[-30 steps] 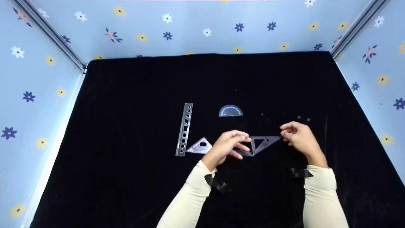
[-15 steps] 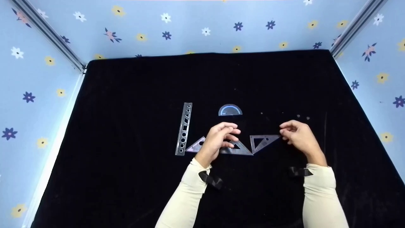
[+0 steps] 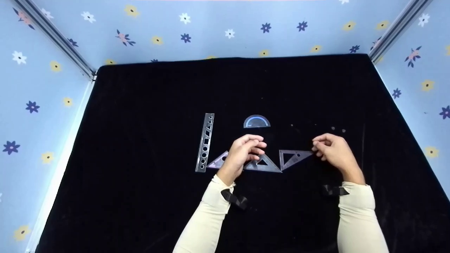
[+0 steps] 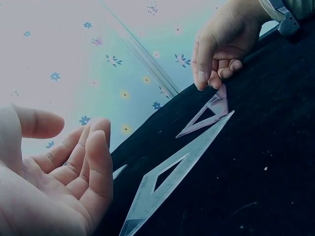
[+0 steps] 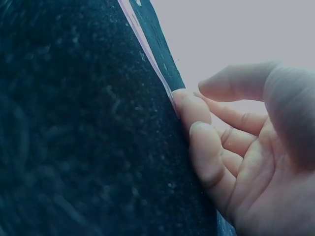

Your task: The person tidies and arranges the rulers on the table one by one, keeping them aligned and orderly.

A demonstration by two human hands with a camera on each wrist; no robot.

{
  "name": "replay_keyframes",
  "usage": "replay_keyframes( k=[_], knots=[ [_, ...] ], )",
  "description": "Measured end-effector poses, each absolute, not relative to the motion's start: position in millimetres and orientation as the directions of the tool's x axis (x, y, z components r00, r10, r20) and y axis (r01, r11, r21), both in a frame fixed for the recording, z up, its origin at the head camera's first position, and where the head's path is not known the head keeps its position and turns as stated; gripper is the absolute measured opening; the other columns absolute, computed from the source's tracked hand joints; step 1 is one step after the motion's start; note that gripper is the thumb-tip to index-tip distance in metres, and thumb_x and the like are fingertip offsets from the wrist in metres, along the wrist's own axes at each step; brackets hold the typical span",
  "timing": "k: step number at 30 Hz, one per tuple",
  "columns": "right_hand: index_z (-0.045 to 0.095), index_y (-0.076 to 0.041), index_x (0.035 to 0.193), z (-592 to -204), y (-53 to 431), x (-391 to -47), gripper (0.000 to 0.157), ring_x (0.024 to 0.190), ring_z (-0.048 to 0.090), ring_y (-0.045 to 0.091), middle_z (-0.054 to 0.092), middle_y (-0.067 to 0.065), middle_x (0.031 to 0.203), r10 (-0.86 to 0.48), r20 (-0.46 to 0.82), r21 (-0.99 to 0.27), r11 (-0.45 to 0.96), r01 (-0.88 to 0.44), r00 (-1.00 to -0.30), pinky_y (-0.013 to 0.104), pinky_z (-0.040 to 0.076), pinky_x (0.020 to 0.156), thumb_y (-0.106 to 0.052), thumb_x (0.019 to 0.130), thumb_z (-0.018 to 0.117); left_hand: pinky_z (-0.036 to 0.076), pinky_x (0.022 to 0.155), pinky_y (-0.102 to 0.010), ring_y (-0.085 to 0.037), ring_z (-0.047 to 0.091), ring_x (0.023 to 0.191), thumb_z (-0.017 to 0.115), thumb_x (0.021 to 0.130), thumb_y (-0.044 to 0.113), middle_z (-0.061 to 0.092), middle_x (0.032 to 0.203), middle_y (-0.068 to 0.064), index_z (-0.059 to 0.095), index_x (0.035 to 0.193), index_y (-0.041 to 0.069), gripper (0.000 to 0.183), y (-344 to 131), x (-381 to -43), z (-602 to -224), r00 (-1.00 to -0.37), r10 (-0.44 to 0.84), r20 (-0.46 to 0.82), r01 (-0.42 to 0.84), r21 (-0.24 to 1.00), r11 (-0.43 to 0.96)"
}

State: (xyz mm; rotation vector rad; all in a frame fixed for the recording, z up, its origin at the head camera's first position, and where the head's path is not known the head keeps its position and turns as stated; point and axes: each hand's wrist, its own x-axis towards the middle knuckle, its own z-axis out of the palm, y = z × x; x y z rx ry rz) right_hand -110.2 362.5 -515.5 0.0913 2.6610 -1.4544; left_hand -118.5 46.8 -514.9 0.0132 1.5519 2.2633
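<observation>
My left hand hovers with loosely bent fingers over the clear set square, partly hiding it and the pinkish set square to its left. In the left wrist view, that hand's thumb stands apart from the fingers and nothing lies between them. My right hand is at the sharp right tip of the purple set square. The right wrist view shows a fingertip at that set square's thin edge, the thumb held away from it. The purple and clear set squares meet corner to corner.
A clear ruler with cut-out shapes lies upright at the left, its lower end beside the pinkish set square. Behind the set squares lies a protractor with a blue arc. Black cloth covers the table; flowered walls enclose it.
My left hand has moved left and back, away from the corner where the clear and purple set squares meet, uncovering more of the clear one. My right hand stays at the purple set square's tip.
</observation>
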Motion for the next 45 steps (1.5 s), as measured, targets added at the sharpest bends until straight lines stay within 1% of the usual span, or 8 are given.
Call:
replay_keyframes(
  k=[4,7,11,15,22,29,39,45],
  knots=[
    [0.067,0.007,0.108,-513.7,363.8,-109.1,0.018,0.06,0.062,0.012,0.071,0.014,0.082,0.008,-0.121,-0.83,0.548,0.105,-0.993,0.026,0.053,0.052,-0.006,0.098,0.058,0.052,0.057,-0.023,-0.015,0.067,0.072,0.053,0.097,0.007,0.072,0.095,-0.011,0.058,0.121,-0.013,0.032,46.8,-119.4,-515.2,-0.922,0.324,-0.212,-0.314,0.899,-0.304],
    [0.067,0.006,0.108,-512.7,364.1,-108.7,0.019,0.059,0.062,0.012,0.071,0.014,0.08,0.011,-0.123,-0.823,0.558,0.108,-0.992,0.026,0.053,0.051,-0.009,0.099,0.06,0.055,0.059,-0.025,-0.018,0.067,0.074,0.054,0.097,0.007,0.072,0.097,-0.013,0.058,0.121,-0.012,0.031,46.5,-119.5,-514.9,-0.913,0.339,-0.226,-0.332,0.896,-0.296],
    [0.068,0.006,0.108,-511.9,363.9,-108.1,0.021,0.058,0.062,0.012,0.071,0.014,0.079,0.013,-0.123,-0.816,0.567,0.109,-0.992,0.026,0.053,0.051,-0.013,0.1,0.06,0.06,0.066,-0.033,-0.024,0.069,0.08,0.056,0.098,0.008,0.069,0.1,-0.017,0.057,0.123,-0.012,0.032,47.4,-117.2,-513.7,-0.889,0.395,-0.231,-0.359,0.887,-0.291],
    [0.068,0.005,0.107,-512.2,364.0,-107.2,0.023,0.057,0.062,0.012,0.071,0.013,0.077,0.017,-0.124,-0.806,0.581,0.111,-0.992,0.026,0.053,0.05,-0.015,0.1,0.06,0.06,0.074,-0.039,-0.025,0.069,0.08,0.056,0.098,0.007,0.068,0.099,-0.019,0.054,0.124,-0.016,0.034,50.6,-114.8,-515.9,-0.871,0.442,-0.216,-0.366,0.885,-0.287],
    [0.068,0.001,0.104,-513.4,365.3,-107.3,0.022,0.056,0.062,0.014,0.07,0.009,0.073,0.043,-0.142,-0.785,0.604,0.139,-0.989,0.028,0.054,0.049,-0.019,0.101,0.06,0.06,0.078,-0.038,-0.024,0.069,0.08,0.057,0.097,0.005,0.068,0.096,-0.018,0.056,0.122,-0.015,0.032,54.3,-113.8,-520.0,-0.868,0.435,-0.237,-0.371,0.893,-0.254],
    [0.068,0.002,0.105,-514.2,365.0,-108.7,0.025,0.056,0.062,0.014,0.07,0.009,0.073,0.039,-0.145,-0.79,0.597,0.139,-0.989,0.028,0.054,0.05,-0.021,0.101,0.06,0.058,0.082,-0.038,-0.025,0.069,0.084,0.055,0.098,0.004,0.069,0.097,-0.018,0.057,0.12,-0.014,0.028,53.3,-116.0,-521.8,-0.875,0.408,-0.262,-0.365,0.91,-0.196],
    [0.068,0.002,0.104,-514.1,364.1,-109.6,0.025,0.055,0.062,0.014,0.069,0.009,0.073,0.04,-0.147,-0.792,0.594,0.142,-0.988,0.029,0.054,0.049,-0.021,0.101,0.06,0.058,0.082,-0.038,-0.028,0.07,0.087,0.055,0.098,0.004,0.069,0.1,-0.022,0.059,0.119,-0.013,0.027,51.0,-116.8,-520.4,-0.885,0.375,-0.277,-0.363,0.913,-0.184],
    [0.068,0.002,0.105,-513.8,364.2,-109.6,0.025,0.055,0.062,0.014,0.069,0.009,0.073,0.037,-0.141,-0.785,0.604,0.134,-0.989,0.028,0.053,0.049,-0.022,0.101,0.06,0.058,0.082,-0.037,-0.025,0.07,0.084,0.054,0.098,0.003,0.069,0.098,-0.02,0.058,0.119,-0.014,0.028,50.3,-117.4,-519.0,-0.889,0.378,-0.26,-0.351,0.916,-0.195]
  ],
)
